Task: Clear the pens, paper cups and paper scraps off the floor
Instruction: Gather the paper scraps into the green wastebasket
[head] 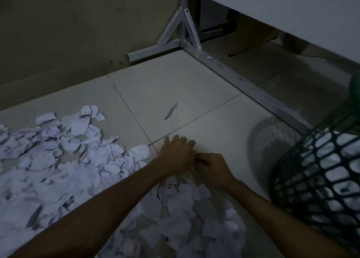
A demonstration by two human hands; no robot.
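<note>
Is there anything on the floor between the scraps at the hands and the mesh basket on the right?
Nothing visible. Bare tile lies between the paper scraps under the left hand and right hand and the dark mesh basket, which already holds paper.

Dark handwritten marks, maybe digits "22" or "20", on paper scrap (pixel 172 185) lying between forearms, just below hands; too blurred to read surely. Other paper scraps (pixel 58 160) on floor show faint printed or ruled lines and dark smudges, none legible. One scrap (pixel 82 154) carries reddish stripe, no readable lettering. No brand, label or sign readable anywhere else in view.
</note>
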